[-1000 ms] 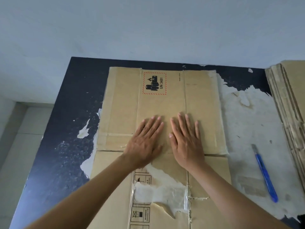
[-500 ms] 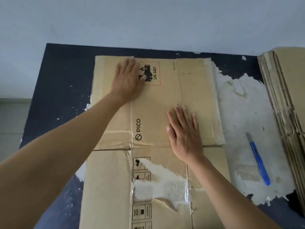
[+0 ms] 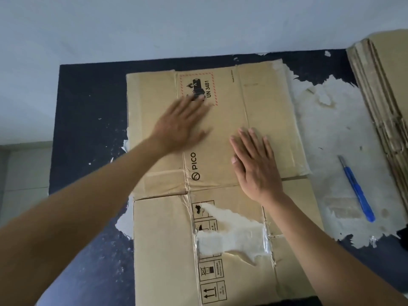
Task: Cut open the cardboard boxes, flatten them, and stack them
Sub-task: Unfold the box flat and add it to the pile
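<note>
My left grip clamps on nothing. Its fingers are stretched out and lie flat on the flattened cardboard box, with the fingertips at the lower edge of the red-framed UN 3481 label printed on the box's far half. The head view blurs this hand, so I cannot make out finer detail. My right grip is spread apart too. The palm is down and the fingers are straight and close together, and it presses on the box just to the right of the PICO logo. The heel of the hand sits at the seam where the far panel meets the near one.

The box lies flat on the dark blue surface. On the box's near half there is a torn white patch with clear tape along its edges. Handling symbols are printed on the box beside and below the tear.

A blue knife lies to the right of the box and apart from it, on a pale patch of the surface where the dark top layer is gone. A stack of flattened cardboard stands farther right of the box and runs out of the frame. The knife lies between the box and the stack, and neither grip touches it.
</note>
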